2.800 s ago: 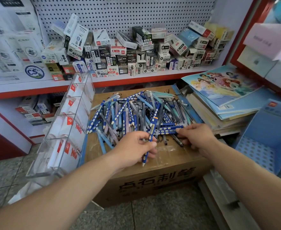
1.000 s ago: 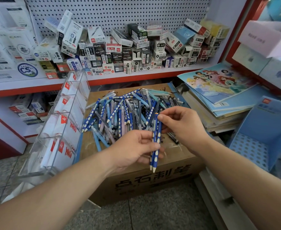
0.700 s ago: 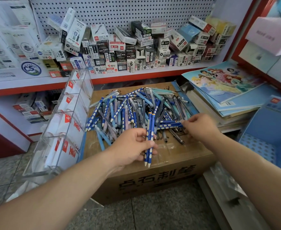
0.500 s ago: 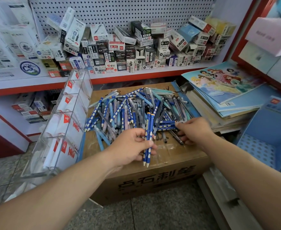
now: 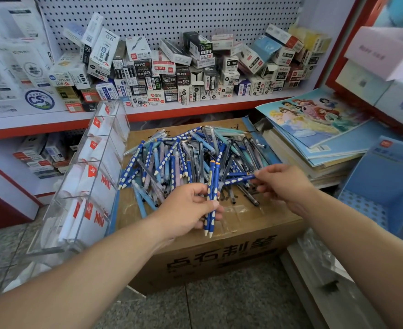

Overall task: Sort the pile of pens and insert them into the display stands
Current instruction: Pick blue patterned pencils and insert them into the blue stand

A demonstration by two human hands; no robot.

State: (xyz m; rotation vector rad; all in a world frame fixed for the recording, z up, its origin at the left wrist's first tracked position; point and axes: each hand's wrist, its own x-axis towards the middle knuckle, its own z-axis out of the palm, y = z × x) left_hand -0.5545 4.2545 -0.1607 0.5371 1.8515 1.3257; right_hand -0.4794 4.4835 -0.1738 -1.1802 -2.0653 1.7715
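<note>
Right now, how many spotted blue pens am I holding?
3. The two pens stand side by side in the left hand, tips down. The third pen is pinched by the right hand over the pile. Its fingers may hide another.

Both bare arms out in front, each hand gripping pens.
The left forearm comes up from the near left corner with a straight wrist. The left hand sits near the middle, its back toward the camera. Thumb and curled fingers close round two blue pens, held side by side and upright, tips pointing near. The right forearm reaches in from the near right. The right hand is a little farther out, to the right of the left one, back of the hand up. Its fingertips pinch one end of a single blue dotted pen, which lies roughly level and points left. The two hands are close but apart.
</note>
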